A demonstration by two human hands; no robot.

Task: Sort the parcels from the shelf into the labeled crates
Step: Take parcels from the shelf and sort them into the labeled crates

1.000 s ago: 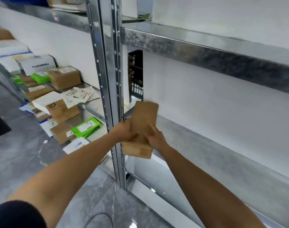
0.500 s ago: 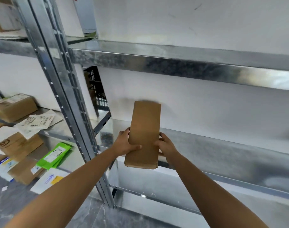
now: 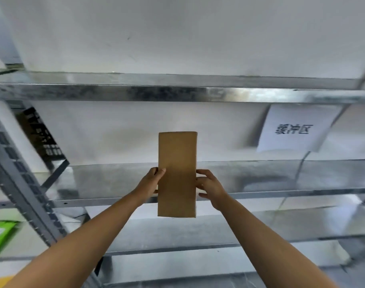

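- While you hold the parcel (image 3: 177,173) up in front of the shelf (image 3: 177,92), its long axis runs up and down in the view. One short end points up toward the upper board's front edge and the other points down toward you.
- Its plain brown broad face is turned to you, and no label shows on it.
- It hangs in the air, touching no board, and crosses the front edge of the middle board about midway along it.
- Your left hand (image 3: 151,181) grips the left long edge. The thumb is laid on the front face and the fingers go behind, out of sight.
- Your right hand (image 3: 210,188) holds the right long edge at about the same height, its bent fingers pressing against that side.
- A white paper sign (image 3: 293,129) with dark characters hangs below the upper board's front edge, near its right end.
- A black crate (image 3: 42,138) stands past the shelf's left end, behind the slanting metal post (image 3: 21,183).
- A green packet (image 3: 1,235) lies low at the far left, too blurred to read.
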